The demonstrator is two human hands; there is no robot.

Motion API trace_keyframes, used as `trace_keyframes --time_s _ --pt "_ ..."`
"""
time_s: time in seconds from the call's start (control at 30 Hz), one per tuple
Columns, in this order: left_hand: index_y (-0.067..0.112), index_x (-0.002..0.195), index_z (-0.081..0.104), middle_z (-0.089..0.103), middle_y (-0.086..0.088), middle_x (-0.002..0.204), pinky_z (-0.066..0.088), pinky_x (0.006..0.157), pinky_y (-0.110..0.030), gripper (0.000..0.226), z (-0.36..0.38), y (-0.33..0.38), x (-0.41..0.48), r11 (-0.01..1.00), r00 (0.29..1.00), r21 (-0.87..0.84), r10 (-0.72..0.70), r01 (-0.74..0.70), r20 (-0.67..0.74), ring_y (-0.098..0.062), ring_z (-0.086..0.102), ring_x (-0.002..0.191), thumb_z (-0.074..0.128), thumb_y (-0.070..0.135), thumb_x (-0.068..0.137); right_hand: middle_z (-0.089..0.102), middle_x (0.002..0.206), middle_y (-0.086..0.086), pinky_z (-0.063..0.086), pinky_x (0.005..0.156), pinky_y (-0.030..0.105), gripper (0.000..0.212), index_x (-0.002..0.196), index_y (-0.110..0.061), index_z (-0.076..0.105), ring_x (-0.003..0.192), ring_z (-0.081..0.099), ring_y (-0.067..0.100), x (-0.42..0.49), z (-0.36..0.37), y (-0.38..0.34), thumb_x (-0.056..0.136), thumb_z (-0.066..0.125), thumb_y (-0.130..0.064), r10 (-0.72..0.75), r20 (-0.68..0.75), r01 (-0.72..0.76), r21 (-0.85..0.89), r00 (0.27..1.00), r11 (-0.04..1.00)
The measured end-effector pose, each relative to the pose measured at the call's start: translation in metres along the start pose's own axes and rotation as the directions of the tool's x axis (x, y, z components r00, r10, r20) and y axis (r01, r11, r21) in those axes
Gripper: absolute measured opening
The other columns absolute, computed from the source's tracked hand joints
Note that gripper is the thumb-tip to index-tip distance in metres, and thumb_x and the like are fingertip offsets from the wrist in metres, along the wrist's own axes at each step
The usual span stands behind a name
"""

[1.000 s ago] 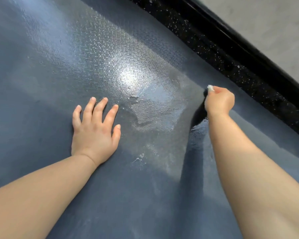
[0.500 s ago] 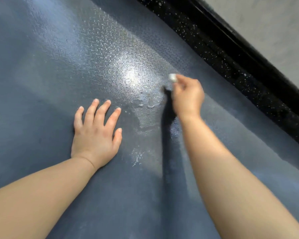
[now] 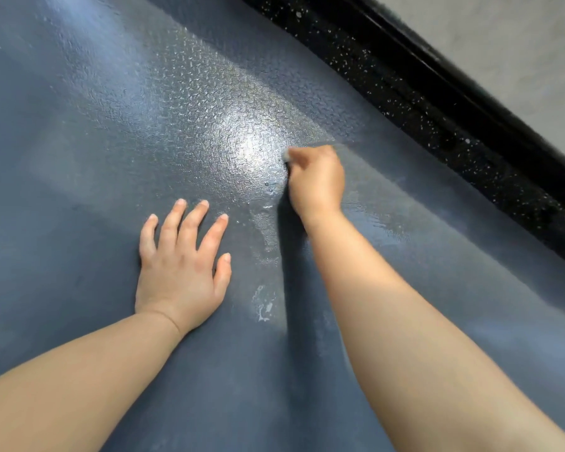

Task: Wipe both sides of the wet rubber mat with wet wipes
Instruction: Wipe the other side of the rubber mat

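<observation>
- The rubber mat [image 3: 111, 141] is lying flat and filling almost the whole view. Its textured grey-blue face is shining wet under a bright glare near the middle.
- A wet wipe [image 3: 286, 155] is showing only as a small pale wad poking out at the top of the right hand [image 3: 318, 181], touching the mat just beside the glare.
- The right hand is clenching that wad in a fist, knuckles up, and pressing it onto the mat.
- The left hand [image 3: 180, 265] is lying palm down on the mat with straight, spread fingers, grasping nothing, just beside the wiping arm.
- A whitish smear of water [image 3: 263, 305] is sitting between the two forearms.
- The upper face is probably being wiped. Doing it well is calling for overlapping strokes, a firm left palm so the mat is not creeping, and a pass over that smear.
- Opening the wad out would likely be giving more contact.
- The underside is hidden, so its turn is likely yet to come.
- A black speckled strip [image 3: 437, 102] is running along the mat's far right edge, with a pale surface [image 3: 519, 44] beyond.
</observation>
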State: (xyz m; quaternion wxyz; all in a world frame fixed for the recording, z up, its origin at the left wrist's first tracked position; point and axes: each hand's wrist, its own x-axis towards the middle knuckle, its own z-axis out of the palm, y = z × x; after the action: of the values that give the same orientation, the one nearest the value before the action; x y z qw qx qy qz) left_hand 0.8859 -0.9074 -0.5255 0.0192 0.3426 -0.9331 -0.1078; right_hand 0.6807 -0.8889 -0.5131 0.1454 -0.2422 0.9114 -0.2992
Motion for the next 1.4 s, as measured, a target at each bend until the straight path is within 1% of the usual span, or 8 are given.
trace_keyframes --time_s 0.1,0.27,0.4,0.5,0.67,0.9,1.13,1.4 --pt "0.009 0.125 0.060 0.050 -0.019 0.135 0.025 0.105 -0.061 0.056 0.000 -0.001 -0.001 1.000 1.000 0.000 0.001 -0.001 -0.011 -0.042 0.041 0.128 0.033 0.036 0.085 0.061 0.106 0.008 0.034 0.085 0.009 0.022 0.107 -0.010 0.070 0.096 0.057 0.014 -0.006 -0.014 0.004 0.089 0.058 -0.007 -0.094 -0.052 0.099 0.113 0.994 0.989" --pt "0.009 0.126 0.059 0.050 -0.019 0.135 0.025 0.105 -0.061 0.056 0.001 -0.001 0.000 1.000 1.000 0.000 0.010 -0.010 -0.016 -0.042 0.042 0.128 0.033 0.037 0.085 0.061 0.113 0.003 0.030 0.074 0.002 0.028 0.109 -0.016 0.069 0.101 0.056 0.013 0.036 -0.080 0.062 0.090 0.050 -0.009 0.305 -0.429 -0.259 0.164 0.850 0.952" --pt "0.010 0.126 0.059 0.050 -0.019 0.136 0.024 0.105 -0.061 0.056 0.002 -0.002 -0.001 1.000 1.000 -0.007 0.011 -0.011 -0.008 -0.042 0.041 0.128 0.033 0.037 0.085 0.063 0.112 0.004 0.028 0.066 0.008 0.036 0.103 -0.019 0.070 0.097 0.058 0.018 0.037 -0.073 0.069 0.086 0.043 -0.003 0.402 -0.349 -0.408 0.058 0.847 0.911" --pt "0.009 0.126 0.059 0.050 -0.019 0.136 0.023 0.105 -0.061 0.057 0.002 -0.002 0.000 1.000 1.000 -0.016 0.012 -0.012 0.004 -0.042 0.041 0.129 0.032 0.038 0.085 0.058 0.096 0.016 0.030 0.067 0.018 0.019 0.076 -0.027 0.051 0.084 0.052 0.026 0.004 -0.030 0.028 0.084 0.043 -0.012 0.199 -0.219 -0.217 -0.062 0.955 0.974" --pt "0.007 0.122 0.062 0.052 -0.020 0.133 0.025 0.104 -0.060 0.058 -0.006 0.002 0.001 0.998 1.000 -0.065 -0.012 0.014 0.021 -0.042 0.043 0.126 0.032 0.037 0.083 0.064 0.103 0.011 0.039 0.084 0.012 0.020 0.104 -0.008 0.071 0.094 0.060 0.020 -0.043 -0.002 -0.008 0.087 0.061 -0.007 -0.074 0.063 0.065 0.134 0.995 0.989" --pt "0.006 0.123 0.062 0.054 -0.020 0.131 0.028 0.106 -0.058 0.055 -0.012 0.018 0.045 0.988 0.989 -0.045 0.146 -0.146 -0.008 -0.043 0.046 0.124 0.032 0.035 0.087 0.065 0.107 -0.002 0.038 0.083 0.012 0.020 0.109 -0.020 0.067 0.099 0.058 0.013 0.015 -0.099 0.087 0.092 0.056 -0.023 0.500 -0.284 -0.420 0.299 0.818 0.857" --pt "0.010 0.131 0.056 0.049 -0.018 0.137 0.020 0.110 -0.056 0.060 0.002 0.013 0.054 0.989 0.987 0.030 0.146 -0.148 0.067 -0.041 0.038 0.131 0.027 0.041 0.087 0.053 0.076 0.001 0.039 0.055 0.020 0.018 0.084 -0.020 0.060 0.067 0.049 0.017 0.055 -0.111 0.113 0.091 0.050 -0.008 0.667 -0.312 -0.608 0.274 0.677 0.745" --pt "0.010 0.130 0.057 0.050 -0.019 0.136 0.024 0.107 -0.058 0.057 -0.001 0.013 0.055 0.988 0.986 0.034 0.151 -0.153 0.066 -0.042 0.040 0.130 0.031 0.038 0.087 0.060 0.101 0.013 0.030 0.070 0.022 0.018 0.099 -0.011 0.069 0.090 0.055 0.026 0.033 0.004 -0.018 0.091 0.053 -0.013 0.051 -0.055 -0.054 -0.047 0.997 0.997"
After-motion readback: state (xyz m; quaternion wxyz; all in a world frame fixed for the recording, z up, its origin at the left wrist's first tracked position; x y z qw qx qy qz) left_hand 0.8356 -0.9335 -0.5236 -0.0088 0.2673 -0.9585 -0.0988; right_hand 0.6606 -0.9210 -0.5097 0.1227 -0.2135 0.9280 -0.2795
